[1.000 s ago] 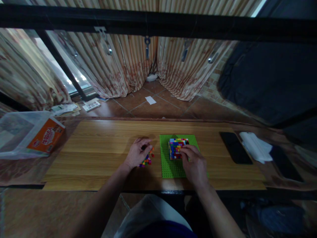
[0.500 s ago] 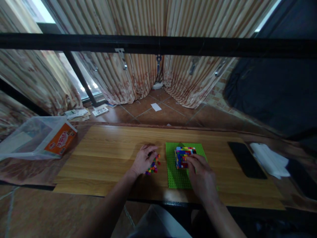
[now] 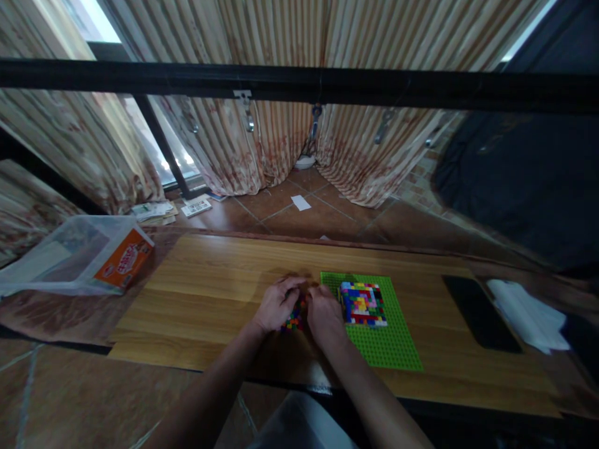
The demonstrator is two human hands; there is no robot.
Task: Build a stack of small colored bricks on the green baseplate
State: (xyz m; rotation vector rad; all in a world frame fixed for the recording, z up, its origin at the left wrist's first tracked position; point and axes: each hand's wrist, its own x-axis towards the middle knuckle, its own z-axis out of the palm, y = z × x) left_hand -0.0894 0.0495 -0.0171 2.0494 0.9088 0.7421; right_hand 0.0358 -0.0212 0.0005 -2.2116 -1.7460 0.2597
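A pile of small multicoloured toy bricks (image 3: 294, 319) lies on the wooden table between my two hands. My left hand (image 3: 277, 304) curves round the pile's left and far side, thumb and fingers apart, with nothing visible in it. My right hand (image 3: 325, 313) is at the pile's right side, its fingers bent down and close together; whether a brick is between the fingertips is hidden. Just right of that hand, a low square block built of colourful bricks (image 3: 364, 304) sits on a green studded baseplate (image 3: 388, 349).
A clear plastic box (image 3: 88, 249) with an orange label stands at the left. Right of the baseplate lies a dark flat slab (image 3: 480, 312), with a white folded item (image 3: 526, 315) beyond it. A black bar (image 3: 299, 81) crosses in front of striped curtains (image 3: 276, 31).
My right hand has moved left from the brick block to the loose pile, uncovering the block's patterned top. My left hand stays by the pile. The view has shifted slightly.
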